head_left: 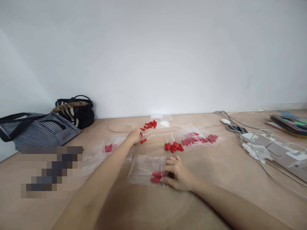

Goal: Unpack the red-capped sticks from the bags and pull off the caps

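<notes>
My left hand (pixel 134 136) reaches forward over the table, its fingers closed at a small red bulb-shaped piece (pixel 141 134). Another red piece (pixel 143 141) lies just in front of the fingertips, and a loose heap of them (pixel 151 124) is a little farther back. Nearer to me, my right hand (pixel 178 174) grips the edge of a clear zip bag (pixel 140 169) lying flat. Two red pieces (pixel 156 174) show inside that bag near its opening. Pale sticks with red ends (pixel 174 146) lie in a row beyond my right hand.
Filled clear bags (pixel 192 140) lie right of the sticks, more bags (pixel 96 156) left. Thin white sticks (pixel 164 124) lie by the wall. A striped bag (pixel 43 129) and black bag (pixel 83 113) stand left; a power strip with chargers (pixel 278 148) and cables occupy the right.
</notes>
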The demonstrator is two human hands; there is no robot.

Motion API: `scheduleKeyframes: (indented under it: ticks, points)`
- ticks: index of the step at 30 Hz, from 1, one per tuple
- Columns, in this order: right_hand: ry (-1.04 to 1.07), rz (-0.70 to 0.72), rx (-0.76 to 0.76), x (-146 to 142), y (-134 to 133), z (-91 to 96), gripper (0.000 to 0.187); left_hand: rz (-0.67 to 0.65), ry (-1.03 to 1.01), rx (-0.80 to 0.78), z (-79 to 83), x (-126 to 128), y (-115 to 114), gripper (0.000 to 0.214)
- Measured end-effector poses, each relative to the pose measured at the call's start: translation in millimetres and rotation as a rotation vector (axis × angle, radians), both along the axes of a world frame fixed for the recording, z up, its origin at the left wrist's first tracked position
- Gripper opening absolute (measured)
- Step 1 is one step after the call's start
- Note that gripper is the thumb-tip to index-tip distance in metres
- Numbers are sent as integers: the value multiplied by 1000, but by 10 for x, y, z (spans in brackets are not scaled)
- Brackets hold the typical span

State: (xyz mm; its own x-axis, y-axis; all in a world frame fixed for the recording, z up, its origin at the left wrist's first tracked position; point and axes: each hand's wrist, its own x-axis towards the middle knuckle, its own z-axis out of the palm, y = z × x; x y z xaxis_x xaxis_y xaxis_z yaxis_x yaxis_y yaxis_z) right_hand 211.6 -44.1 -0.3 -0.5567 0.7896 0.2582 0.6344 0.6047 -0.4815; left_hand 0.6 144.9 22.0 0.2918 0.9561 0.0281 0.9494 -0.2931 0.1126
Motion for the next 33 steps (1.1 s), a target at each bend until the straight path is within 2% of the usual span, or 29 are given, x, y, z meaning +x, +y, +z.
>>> scheduleKeyframes:
  ticks: [8,12,21,26,30,33]
  points:
    - [-14,-34,4,8,-7,-3,14,-97,-56,-171,42,135,-73,28]
    - [11,-37,7,10,-7,-14,12,-100,-97,-263,60,236,-118,28]
    - [-3,-38,1,11,-10,0,14,12,-181,-479,-5,638,-310,30]
    - [9,-43,-14,32,-4,0,14,61,-267,-486,7,862,-471,24]
    - [-7,-52,-33,41,-13,14,10,132,-331,-444,15,861,-499,38]
    - [-14,-56,-52,51,-7,23,8,177,-357,-454,-27,793,-484,29]
